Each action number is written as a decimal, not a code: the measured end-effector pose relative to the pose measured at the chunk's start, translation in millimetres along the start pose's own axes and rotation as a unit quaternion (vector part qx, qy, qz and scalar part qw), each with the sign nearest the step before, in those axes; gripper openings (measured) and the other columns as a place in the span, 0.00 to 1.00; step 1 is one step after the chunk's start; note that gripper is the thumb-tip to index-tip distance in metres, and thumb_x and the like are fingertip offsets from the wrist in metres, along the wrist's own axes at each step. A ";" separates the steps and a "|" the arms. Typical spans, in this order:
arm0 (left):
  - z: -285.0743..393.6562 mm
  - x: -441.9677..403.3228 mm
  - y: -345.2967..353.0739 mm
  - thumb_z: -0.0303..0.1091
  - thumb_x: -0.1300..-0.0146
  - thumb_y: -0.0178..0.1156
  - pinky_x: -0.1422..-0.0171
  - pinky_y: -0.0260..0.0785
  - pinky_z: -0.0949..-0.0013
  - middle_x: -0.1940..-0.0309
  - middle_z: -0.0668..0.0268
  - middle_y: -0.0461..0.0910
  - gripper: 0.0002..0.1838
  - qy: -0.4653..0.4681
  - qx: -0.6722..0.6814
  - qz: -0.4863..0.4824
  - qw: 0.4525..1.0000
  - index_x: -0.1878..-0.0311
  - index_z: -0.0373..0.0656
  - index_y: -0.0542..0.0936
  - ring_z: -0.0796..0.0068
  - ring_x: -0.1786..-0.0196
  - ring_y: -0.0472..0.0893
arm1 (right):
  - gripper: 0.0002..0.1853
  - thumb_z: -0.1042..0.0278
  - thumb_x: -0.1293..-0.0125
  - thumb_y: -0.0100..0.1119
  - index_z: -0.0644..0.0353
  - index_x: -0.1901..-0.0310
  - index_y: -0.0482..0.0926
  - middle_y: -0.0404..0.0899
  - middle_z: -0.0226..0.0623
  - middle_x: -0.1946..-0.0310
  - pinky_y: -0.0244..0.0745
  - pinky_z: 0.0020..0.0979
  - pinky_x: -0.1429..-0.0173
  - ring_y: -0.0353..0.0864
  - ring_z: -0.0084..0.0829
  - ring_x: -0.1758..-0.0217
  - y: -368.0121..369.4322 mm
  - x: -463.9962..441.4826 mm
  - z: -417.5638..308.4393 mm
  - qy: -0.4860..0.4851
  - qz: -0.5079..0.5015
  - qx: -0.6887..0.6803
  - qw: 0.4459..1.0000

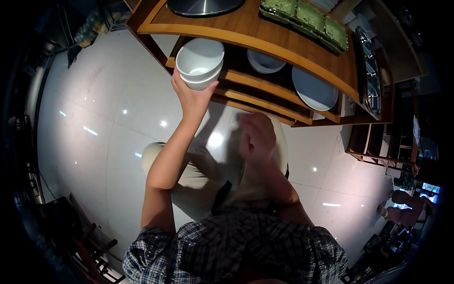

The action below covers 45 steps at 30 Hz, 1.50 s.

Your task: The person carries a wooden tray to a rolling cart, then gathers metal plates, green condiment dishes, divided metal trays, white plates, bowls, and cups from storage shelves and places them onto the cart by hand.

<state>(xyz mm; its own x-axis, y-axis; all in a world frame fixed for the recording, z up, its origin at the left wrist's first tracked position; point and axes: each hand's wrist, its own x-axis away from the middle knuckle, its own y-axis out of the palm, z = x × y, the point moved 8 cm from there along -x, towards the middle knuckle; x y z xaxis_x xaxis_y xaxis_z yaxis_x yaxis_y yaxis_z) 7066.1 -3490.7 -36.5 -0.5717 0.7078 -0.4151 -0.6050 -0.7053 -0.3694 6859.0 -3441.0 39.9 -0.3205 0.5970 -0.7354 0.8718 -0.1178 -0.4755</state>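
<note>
A small stack of white bowls [200,59] is gripped in my left hand [195,98], fingers on one side and thumb on the other. At least two rims show, one nested in the other, tilted so the inside of the top bowl faces me. The stack is at the left end of the wooden shelf unit [236,75]; whether it touches a board I cannot tell. My right hand [257,135] hovers above my knee, below the shelf. It is blurred, its fingers look bent, and I see nothing in it.
Another white bowl [266,61] and a pale plate [314,89] sit on the lower shelf. On top are a round dark tray [205,5], a green sectioned dish [305,21] and a metal divided tray [370,71]. The tiled floor [113,113] surrounds me.
</note>
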 end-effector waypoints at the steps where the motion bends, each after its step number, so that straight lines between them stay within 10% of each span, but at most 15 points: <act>1: -1.2 -3.3 -0.8 0.33 0.59 0.77 0.30 0.54 0.55 0.37 0.48 0.54 0.55 -0.016 0.005 0.007 1.000 0.31 0.37 0.50 0.49 0.34 0.58 | 0.17 0.80 0.57 0.56 0.60 0.61 0.80 0.80 0.38 0.59 0.74 0.43 0.48 0.79 0.42 0.56 -0.8 0.9 -0.4 -0.003 0.003 0.002 1.000; 15: -10.7 -54.5 42.6 0.32 0.56 0.69 0.38 0.61 0.57 0.49 0.42 0.69 0.38 -0.032 0.027 0.073 0.996 0.43 0.29 0.61 0.47 0.44 0.70 | 0.14 0.85 0.55 0.53 0.64 0.64 0.81 0.82 0.43 0.65 0.78 0.36 0.58 0.81 0.42 0.62 -16.8 -1.5 2.4 0.008 -0.007 -0.003 1.000; 22: -0.1 -63.8 68.9 0.51 0.47 0.67 0.27 0.39 0.39 0.36 0.42 0.61 0.48 0.039 -0.109 0.082 0.990 0.34 0.28 0.55 0.44 0.31 0.57 | 0.14 0.86 0.53 0.53 0.64 0.63 0.80 0.81 0.42 0.64 0.78 0.35 0.58 0.81 0.41 0.62 -24.0 3.0 23.0 0.060 0.002 0.018 0.998; 40: -2.2 -66.4 53.1 0.41 0.55 0.74 0.34 0.56 0.48 0.42 0.39 0.66 0.47 0.049 -0.087 0.032 0.994 0.37 0.27 0.61 0.39 0.40 0.66 | 0.14 0.84 0.45 0.52 0.60 0.57 0.79 0.80 0.43 0.58 0.77 0.33 0.52 0.81 0.41 0.55 3.9 -2.5 58.6 0.153 -0.017 0.037 0.987; 45: -6.3 -56.8 18.9 0.31 0.41 0.59 0.33 0.57 0.51 0.44 0.40 0.67 0.27 0.014 -0.109 -0.001 0.994 0.42 0.26 0.66 0.41 0.40 0.65 | 0.11 0.80 0.43 0.54 0.62 0.58 0.79 0.80 0.45 0.60 0.77 0.35 0.52 0.81 0.44 0.57 9.9 -39.9 24.2 0.261 -0.055 -0.018 0.964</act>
<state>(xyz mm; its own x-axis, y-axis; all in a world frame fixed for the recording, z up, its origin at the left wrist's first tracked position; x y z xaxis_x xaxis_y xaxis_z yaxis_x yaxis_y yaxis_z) 7090.7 -3544.4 -25.2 -0.5541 0.7093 -0.4358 -0.4699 -0.6986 -0.5396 6871.5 -3485.1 52.9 -0.1892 0.9235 -0.3337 0.8586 -0.0093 -0.5126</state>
